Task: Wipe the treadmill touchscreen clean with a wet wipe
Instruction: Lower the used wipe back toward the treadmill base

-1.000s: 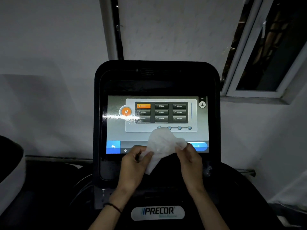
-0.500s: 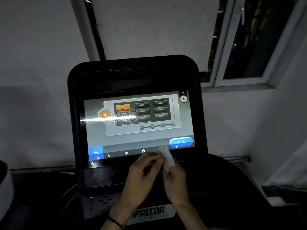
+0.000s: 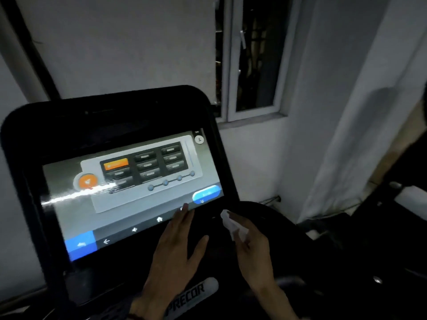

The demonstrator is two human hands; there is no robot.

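I see the treadmill touchscreen [image 3: 129,192] lit and tilted, filling the nine o'clock side of my view, set in a black console [image 3: 111,116]. A bright glare streak crosses its left part, and a grid of dark buttons with one orange one shows near the top.

My left hand [image 3: 178,248] is flat and spread, fingers extended toward twelve o'clock, holding nothing; its fingertips [image 3: 184,210] reach the lower edge of the screen by the home icon, though I cannot tell if they actually touch the glass.

My right hand [image 3: 251,248] sits at about three o'clock from the left one, apart from it, fingers pinched closed on the wet wipe [image 3: 232,225]. The wipe is bunched into a small white wad, off the screen, over the dark console just past the display's lower right corner.

A PRECOR label [image 3: 191,296] lies at six o'clock. A window [image 3: 251,58] stands at one o'clock.
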